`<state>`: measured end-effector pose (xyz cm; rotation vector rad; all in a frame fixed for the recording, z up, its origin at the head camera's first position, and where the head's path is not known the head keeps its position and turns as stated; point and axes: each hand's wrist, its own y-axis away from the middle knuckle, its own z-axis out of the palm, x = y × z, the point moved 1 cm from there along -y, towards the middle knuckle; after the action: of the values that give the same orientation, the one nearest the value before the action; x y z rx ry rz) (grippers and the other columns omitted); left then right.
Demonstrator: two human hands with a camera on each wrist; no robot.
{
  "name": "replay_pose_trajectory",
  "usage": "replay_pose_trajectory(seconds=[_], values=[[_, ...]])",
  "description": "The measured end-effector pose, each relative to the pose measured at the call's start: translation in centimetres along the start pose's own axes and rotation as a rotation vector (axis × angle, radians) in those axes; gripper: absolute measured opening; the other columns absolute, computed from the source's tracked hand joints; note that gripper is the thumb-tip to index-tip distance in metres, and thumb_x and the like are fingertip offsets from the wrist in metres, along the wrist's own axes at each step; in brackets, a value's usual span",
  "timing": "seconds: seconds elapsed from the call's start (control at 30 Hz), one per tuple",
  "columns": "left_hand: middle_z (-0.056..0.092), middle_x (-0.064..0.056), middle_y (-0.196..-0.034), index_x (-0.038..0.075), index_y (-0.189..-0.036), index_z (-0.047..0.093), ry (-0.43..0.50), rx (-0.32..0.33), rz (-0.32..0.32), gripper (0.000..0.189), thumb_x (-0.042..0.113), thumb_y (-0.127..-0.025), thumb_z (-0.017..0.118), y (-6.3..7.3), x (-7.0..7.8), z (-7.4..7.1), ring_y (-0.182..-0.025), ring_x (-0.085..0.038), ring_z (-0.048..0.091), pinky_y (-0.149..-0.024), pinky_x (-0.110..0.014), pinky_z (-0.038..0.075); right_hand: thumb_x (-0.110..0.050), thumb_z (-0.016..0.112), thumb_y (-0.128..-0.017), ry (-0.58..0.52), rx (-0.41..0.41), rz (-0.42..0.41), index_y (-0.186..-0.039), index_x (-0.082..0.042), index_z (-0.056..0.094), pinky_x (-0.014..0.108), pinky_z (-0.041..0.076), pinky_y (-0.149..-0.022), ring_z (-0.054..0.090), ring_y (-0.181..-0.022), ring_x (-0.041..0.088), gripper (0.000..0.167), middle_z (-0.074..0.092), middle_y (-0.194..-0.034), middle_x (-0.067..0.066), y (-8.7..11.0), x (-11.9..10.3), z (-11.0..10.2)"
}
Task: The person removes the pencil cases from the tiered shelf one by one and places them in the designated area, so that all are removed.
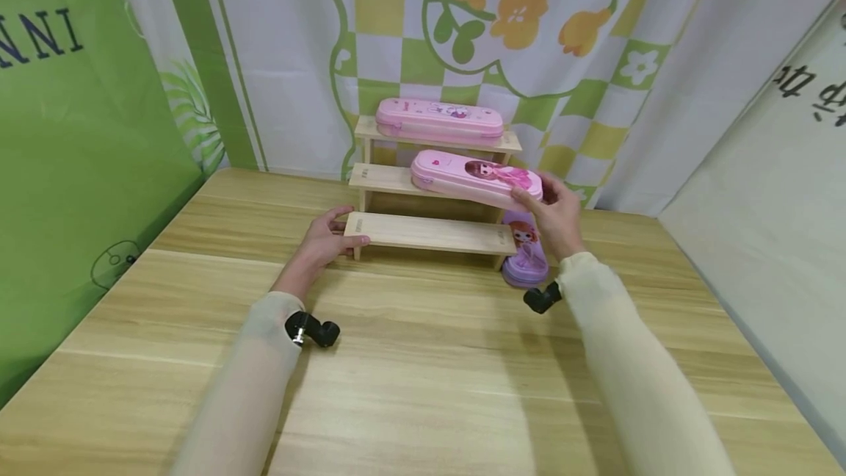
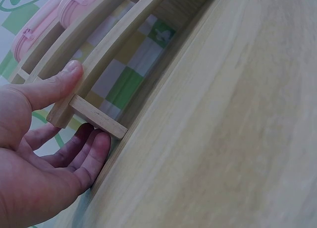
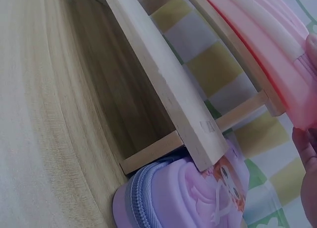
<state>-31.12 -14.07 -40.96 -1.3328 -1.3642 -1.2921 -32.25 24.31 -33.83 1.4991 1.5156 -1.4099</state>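
Observation:
A three-step wooden rack (image 1: 429, 232) stands at the back of the table. My left hand (image 1: 325, 241) grips the left end of its lowest step; in the left wrist view the thumb (image 2: 67, 82) lies on the board and the fingers curl by the leg. My right hand (image 1: 557, 213) holds the right end of a pink pencil case (image 1: 456, 175) with a doll picture, which lies over the middle step, its right end past the board. Another pink pencil case (image 1: 439, 120) lies on the top step. Beside the rack's right legs is a purple pencil case (image 1: 526, 259), partly hidden in the head view.
The wooden table (image 1: 410, 373) extends in front of the rack. A patterned curtain (image 1: 284, 57) hangs close behind it, with a green cloth (image 1: 59, 167) on the left and a pale wall panel (image 1: 773, 167) on the right.

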Motion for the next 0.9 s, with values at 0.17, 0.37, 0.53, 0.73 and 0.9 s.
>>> replay_pose_trajectory(seconds=[0.17, 0.37, 0.53, 0.73, 0.9], values=[[0.049, -0.025, -0.138, 0.011, -0.157, 0.034, -0.005, 0.0, 0.003, 0.082, 0.004, -0.088, 0.077, 0.0, -0.2, 0.0, -0.092, -0.017, 0.063, -0.075, -0.022, 0.058, -0.028, 0.081, -0.087, -0.003, 0.023, -0.018, -0.139, -0.005, 0.059, 0.012, 0.05, -0.087, 0.058, -0.099, 0.003, 0.061, 0.064, -0.122, 0.005, 0.1, 0.2, -0.1], [0.05, -0.025, -0.137, 0.011, -0.156, 0.035, 0.012, 0.007, 0.003, 0.082, 0.003, -0.087, 0.077, 0.0, -0.2, 0.1, -0.093, -0.018, 0.063, -0.073, -0.022, 0.058, -0.031, 0.081, -0.087, 0.007, 0.038, -0.008, -0.143, -0.008, 0.056, 0.013, 0.051, -0.092, 0.058, -0.103, 0.003, 0.064, 0.062, -0.135, 0.015, 0.1, 0.3, -0.7], [0.049, -0.026, -0.137, 0.01, -0.157, 0.034, 0.015, 0.004, 0.006, 0.082, 0.002, -0.087, 0.077, -0.1, -0.1, 0.2, -0.093, -0.018, 0.062, -0.074, -0.022, 0.058, -0.031, 0.079, -0.088, -0.006, 0.036, 0.004, -0.146, -0.01, 0.053, 0.013, 0.051, -0.093, 0.057, -0.105, 0.004, 0.067, 0.059, -0.138, 0.015, 0.4, 0.3, -1.5], [0.048, -0.027, -0.137, 0.01, -0.157, 0.034, 0.017, 0.004, 0.007, 0.081, 0.002, -0.088, 0.076, 0.0, 0.0, 0.1, -0.091, -0.016, 0.061, -0.074, -0.021, 0.057, -0.027, 0.08, -0.088, -0.005, 0.075, -0.026, -0.144, -0.008, 0.055, 0.011, 0.051, -0.09, 0.058, -0.103, 0.003, 0.065, 0.061, -0.138, 0.017, 0.7, 0.6, -2.6], [0.048, -0.025, -0.135, 0.01, -0.157, 0.034, 0.019, 0.002, 0.004, 0.081, 0.002, -0.088, 0.076, 0.0, -0.1, 0.1, -0.09, -0.015, 0.061, -0.073, -0.021, 0.057, -0.024, 0.082, -0.087, -0.035, 0.123, -0.035, -0.141, -0.004, 0.057, 0.01, 0.051, -0.087, 0.059, -0.101, 0.003, 0.062, 0.066, -0.125, 0.008, 1.0, 1.1, -3.6]])
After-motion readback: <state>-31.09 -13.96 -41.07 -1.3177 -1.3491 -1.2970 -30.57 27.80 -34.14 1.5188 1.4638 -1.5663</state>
